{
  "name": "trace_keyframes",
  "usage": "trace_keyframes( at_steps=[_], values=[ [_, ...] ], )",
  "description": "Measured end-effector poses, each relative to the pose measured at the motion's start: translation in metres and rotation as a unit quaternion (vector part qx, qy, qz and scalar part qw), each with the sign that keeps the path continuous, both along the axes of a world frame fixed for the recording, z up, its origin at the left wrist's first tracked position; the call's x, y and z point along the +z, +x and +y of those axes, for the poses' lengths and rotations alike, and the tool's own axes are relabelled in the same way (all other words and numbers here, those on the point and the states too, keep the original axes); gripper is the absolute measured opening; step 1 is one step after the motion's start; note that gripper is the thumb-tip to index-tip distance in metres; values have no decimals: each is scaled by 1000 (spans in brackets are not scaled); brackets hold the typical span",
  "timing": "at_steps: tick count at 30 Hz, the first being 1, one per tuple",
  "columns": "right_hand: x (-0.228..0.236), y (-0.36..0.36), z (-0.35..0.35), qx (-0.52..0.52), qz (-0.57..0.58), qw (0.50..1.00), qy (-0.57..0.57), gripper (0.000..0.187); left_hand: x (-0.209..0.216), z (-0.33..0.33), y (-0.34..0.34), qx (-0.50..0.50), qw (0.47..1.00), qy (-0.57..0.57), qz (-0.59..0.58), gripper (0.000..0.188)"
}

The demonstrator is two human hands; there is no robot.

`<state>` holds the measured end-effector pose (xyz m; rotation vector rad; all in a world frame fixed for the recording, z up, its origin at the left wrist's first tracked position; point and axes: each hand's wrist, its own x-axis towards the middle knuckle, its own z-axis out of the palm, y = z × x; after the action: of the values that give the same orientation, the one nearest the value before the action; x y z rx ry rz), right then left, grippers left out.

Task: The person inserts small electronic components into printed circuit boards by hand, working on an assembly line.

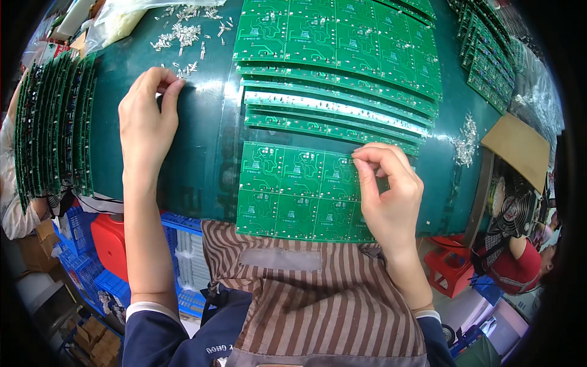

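Note:
A green circuit board (293, 202) lies flat on the table's near edge, in front of my body. My right hand (394, 189) is over the board's right part, thumb and forefinger pinched at its upper area; anything between them is too small to make out. To the left, my left hand (147, 116) has its thumb and fingertips drawn together just beside a few loose small clear parts with metal leads (191, 67). Whether it grips one of them I cannot make out. A larger scatter of the same parts (183, 33) lies farther off.
Overlapping rows of green boards (336, 43) lie beyond the flat board on the green table (211, 147). Upright boards (55, 122) stand at far left, more boards (489, 61) at far right. Another pile of small clear parts (466, 140) lies right, near a black fan (515, 211).

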<state>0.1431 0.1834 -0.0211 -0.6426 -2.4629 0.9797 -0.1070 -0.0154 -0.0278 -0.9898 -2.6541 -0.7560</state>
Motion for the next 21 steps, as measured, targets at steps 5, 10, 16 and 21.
trace_keyframes(
  at_steps=[5, 10, 16, 21],
  values=[
    [3, 2, 0, -8, -14, 1000, -1, 9, 5, 3, 34, 25, 989, 69, -132, 11],
    [4, 0, 1, -1, -11, 1000, -1, 9, 6, 13, 67, 9, 961, 183, -208, 15],
    [5, 0, 1, 5, -19, 1000, -7, 9, 19, 36, 104, -164, 964, 119, -172, 16],
    [4, 2, 0, 7, -19, 1000, -17, 10, 10, 54, 115, -194, 959, 129, -158, 16]
  ],
)
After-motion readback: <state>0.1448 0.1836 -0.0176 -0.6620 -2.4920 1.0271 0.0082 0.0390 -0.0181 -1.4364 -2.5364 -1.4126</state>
